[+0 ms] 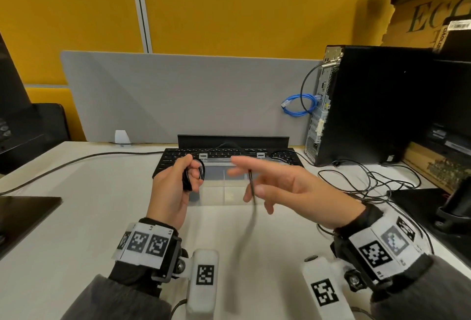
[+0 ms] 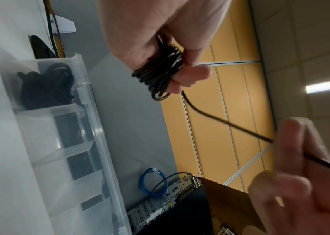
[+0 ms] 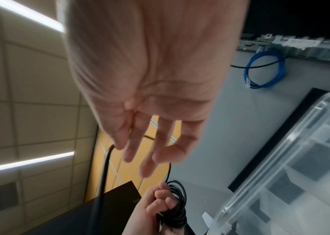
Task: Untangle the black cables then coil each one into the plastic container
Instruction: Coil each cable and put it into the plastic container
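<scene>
My left hand [image 1: 175, 184] grips a small coil of black cable [image 1: 187, 179] over the left end of the clear plastic container [image 1: 224, 196]. In the left wrist view the coil [image 2: 160, 76] is wound round the fingers, and a free strand [image 2: 220, 120] runs from it to my right hand [image 2: 301, 174]. My right hand [image 1: 280, 187] hovers over the container with straight, spread fingers. The strand [image 1: 251, 187] crosses them and hangs down blurred toward me. One container compartment holds another coiled black cable [image 2: 45, 84]. Loose black cables [image 1: 369, 179] lie at the right.
A black keyboard [image 1: 175, 157] lies behind the container, and a PC tower [image 1: 369, 105] with a blue cable [image 1: 298, 105] stands at the right. A grey divider [image 1: 178, 95] closes the back. Dark monitor bases sit at the left [image 1: 25, 212] and the right [image 1: 433, 207].
</scene>
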Motion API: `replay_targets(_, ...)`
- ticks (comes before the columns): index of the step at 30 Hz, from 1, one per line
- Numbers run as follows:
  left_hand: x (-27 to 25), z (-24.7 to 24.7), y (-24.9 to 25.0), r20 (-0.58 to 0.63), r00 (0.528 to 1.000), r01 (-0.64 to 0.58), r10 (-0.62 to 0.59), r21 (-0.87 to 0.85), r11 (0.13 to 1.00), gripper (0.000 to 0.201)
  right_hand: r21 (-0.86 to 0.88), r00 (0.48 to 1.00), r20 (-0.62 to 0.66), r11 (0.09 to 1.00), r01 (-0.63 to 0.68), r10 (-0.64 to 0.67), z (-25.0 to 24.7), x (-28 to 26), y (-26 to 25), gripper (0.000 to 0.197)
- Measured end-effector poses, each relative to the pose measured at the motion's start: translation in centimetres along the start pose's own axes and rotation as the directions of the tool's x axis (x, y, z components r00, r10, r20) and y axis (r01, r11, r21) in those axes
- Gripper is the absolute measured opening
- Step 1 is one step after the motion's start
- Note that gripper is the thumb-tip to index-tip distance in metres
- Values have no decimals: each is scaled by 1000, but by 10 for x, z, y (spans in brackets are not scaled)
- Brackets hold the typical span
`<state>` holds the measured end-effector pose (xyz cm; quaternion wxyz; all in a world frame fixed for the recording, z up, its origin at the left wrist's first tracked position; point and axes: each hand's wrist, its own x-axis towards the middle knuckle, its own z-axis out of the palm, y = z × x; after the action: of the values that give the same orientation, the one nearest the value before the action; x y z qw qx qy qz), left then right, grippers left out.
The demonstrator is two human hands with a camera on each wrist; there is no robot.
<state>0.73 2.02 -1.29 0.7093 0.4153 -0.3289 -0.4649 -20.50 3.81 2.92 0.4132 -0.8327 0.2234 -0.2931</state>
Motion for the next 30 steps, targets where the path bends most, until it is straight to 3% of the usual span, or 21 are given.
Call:
replay_targets(4,-2,0,0,46,999,-4,0,86,996,27,83,975,-217,995,61,-41,-2,2,-5,58)
replay_targets(7,-6,4,0,113,993,-3,-17,174,985,28,218,932,-360,967,132,-46,-7,4,-4,54)
replay_targets(10,-10,6,3,205,977,1,-52,240,971,31,311,888,-458,943,116,42,-18,5,3,45)
replay_targets(11,-12,6,4,241,968,2,-64,251,968,32,265,865,-496,962,65,78,-23,6,8,41)
replay_targets(13,-15,7,6,312,947,-1,-80,253,967,33,2,818,-556,985,-173,146,-30,7,16,41)
replay_targets(14,-17,8,7,348,933,-3,-87,249,968,34,-171,815,-555,935,-310,169,-31,8,20,50)
replay_targets(16,-22,11,9,418,903,-8,-98,245,969,36,-469,856,-490,778,-419,166,-22,8,27,73)
replay_targets(18,-28,15,11,476,873,-1,-106,220,975,34,-650,918,-388,680,-339,86,-3,10,29,69)
replay_targets(21,-36,20,15,497,860,106,-116,49,993,36,-634,952,-307,748,-194,-13,17,15,29,19)
replay_targets(23,-38,22,18,481,870,215,-107,-175,961,40,-541,960,-269,813,-217,77,24,18,29,21)
replay_targets(26,-35,21,20,471,882,217,-17,-373,902,44,-599,952,-19,759,-256,306,38,18,21,21)
replay_targets(28,-30,21,16,455,891,154,3,-309,939,45,-626,934,106,753,-204,341,46,14,17,21)
replay_targets(30,-26,19,10,373,926,-42,51,-31,999,43,-604,955,125,784,-142,269,50,11,12,21)
